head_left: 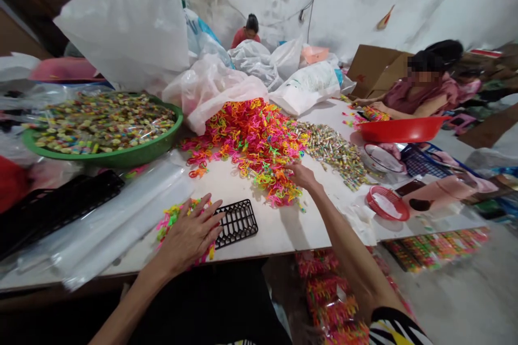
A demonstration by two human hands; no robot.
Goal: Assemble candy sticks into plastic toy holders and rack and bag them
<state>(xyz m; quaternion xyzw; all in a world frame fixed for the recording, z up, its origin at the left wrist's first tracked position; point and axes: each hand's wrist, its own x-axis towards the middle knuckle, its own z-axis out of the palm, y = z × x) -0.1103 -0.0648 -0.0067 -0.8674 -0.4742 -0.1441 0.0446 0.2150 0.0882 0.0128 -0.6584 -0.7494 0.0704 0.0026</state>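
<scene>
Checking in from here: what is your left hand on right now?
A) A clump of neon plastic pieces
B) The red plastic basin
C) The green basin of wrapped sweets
A. The left hand lies spread over a small clump of neon plastic pieces on the table, next to a black plastic grid.

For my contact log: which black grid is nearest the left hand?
The small grid beside the left hand; the larger one lies farther left, past the clear plastic.
</scene>
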